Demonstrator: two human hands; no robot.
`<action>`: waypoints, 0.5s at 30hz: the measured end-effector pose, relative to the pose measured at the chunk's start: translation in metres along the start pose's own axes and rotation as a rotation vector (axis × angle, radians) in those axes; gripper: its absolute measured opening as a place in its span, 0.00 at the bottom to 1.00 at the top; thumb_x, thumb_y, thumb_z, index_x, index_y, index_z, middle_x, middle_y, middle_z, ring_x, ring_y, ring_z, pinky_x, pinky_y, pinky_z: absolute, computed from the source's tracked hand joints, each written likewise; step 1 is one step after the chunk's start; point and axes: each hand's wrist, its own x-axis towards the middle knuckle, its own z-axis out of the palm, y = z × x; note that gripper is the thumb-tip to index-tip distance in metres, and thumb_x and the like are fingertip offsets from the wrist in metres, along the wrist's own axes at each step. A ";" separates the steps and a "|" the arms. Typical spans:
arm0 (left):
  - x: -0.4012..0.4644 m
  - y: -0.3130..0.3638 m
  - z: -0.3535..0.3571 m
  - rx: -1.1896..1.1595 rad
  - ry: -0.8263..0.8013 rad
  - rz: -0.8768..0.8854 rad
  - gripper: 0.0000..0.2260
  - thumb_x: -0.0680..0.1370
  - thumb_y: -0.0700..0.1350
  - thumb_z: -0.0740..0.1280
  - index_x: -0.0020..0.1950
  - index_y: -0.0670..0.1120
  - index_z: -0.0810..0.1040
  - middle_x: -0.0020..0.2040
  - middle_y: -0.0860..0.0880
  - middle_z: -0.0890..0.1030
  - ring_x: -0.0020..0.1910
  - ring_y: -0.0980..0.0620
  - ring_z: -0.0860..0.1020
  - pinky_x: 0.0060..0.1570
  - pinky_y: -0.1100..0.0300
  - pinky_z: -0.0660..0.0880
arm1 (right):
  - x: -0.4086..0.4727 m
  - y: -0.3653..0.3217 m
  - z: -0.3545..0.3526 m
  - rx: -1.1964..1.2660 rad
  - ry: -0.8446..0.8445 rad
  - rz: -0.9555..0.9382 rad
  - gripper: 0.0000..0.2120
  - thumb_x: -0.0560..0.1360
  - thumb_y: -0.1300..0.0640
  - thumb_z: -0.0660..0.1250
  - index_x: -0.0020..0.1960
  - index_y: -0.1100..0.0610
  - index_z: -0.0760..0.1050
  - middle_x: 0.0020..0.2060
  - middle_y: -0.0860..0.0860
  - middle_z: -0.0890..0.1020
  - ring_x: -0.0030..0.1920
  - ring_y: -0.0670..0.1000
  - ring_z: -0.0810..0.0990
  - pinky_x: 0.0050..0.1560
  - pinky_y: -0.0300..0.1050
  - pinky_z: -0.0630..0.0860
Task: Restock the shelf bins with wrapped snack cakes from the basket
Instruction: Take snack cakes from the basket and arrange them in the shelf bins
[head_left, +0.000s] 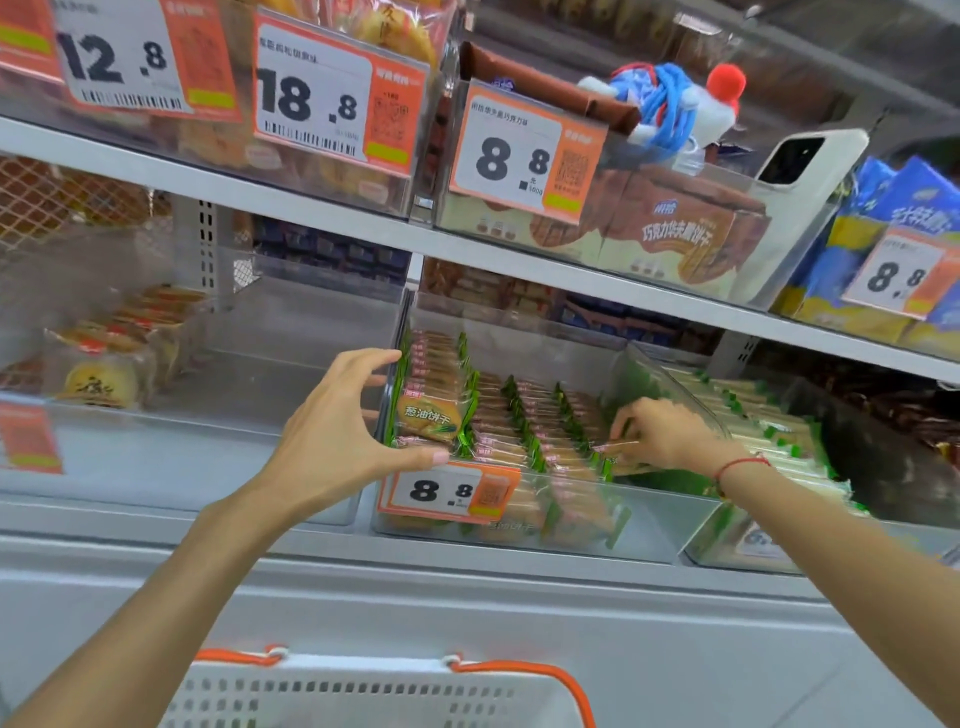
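A clear plastic bin (660, 512) on the middle shelf holds rows of green-edged wrapped snack cakes (498, 415). My left hand (332, 431) grips the bin's front left corner, thumb on the front rim above the 8.8 price tag (449, 491), fingers curled over the left wall. My right hand (660, 431) reaches into the bin's right side and pinches a clear-wrapped snack cake (621, 449) among the rows. The white basket (374, 696) with orange handles is at the bottom edge; its contents are out of view.
To the left sits a nearly empty clear bin (218, 415) with a few round pastries (104, 374). A tilted bin (769, 415) of green-striped packs stands to the right. The upper shelf (332, 218) carries price tags, boxed biscuits, a white phone (810, 156) and a plush toy (670, 98).
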 end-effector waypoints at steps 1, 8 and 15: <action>0.000 0.000 -0.001 -0.003 -0.012 0.002 0.47 0.55 0.64 0.76 0.71 0.54 0.66 0.64 0.62 0.67 0.61 0.62 0.71 0.57 0.61 0.73 | 0.003 -0.001 0.002 -0.014 0.014 -0.004 0.11 0.70 0.51 0.74 0.52 0.47 0.78 0.51 0.48 0.81 0.54 0.52 0.79 0.54 0.45 0.75; -0.001 0.000 0.001 0.045 0.004 0.008 0.49 0.53 0.66 0.75 0.72 0.54 0.65 0.67 0.60 0.67 0.61 0.60 0.71 0.59 0.54 0.75 | 0.007 -0.001 0.013 -0.097 0.094 -0.035 0.10 0.72 0.53 0.71 0.54 0.47 0.78 0.51 0.47 0.81 0.53 0.52 0.79 0.49 0.42 0.72; 0.000 0.002 0.004 0.052 0.021 0.006 0.46 0.55 0.63 0.76 0.71 0.55 0.66 0.62 0.63 0.65 0.59 0.62 0.70 0.55 0.61 0.73 | 0.011 0.000 0.026 -0.049 0.047 -0.022 0.11 0.69 0.57 0.73 0.49 0.50 0.76 0.50 0.50 0.80 0.50 0.54 0.79 0.42 0.42 0.70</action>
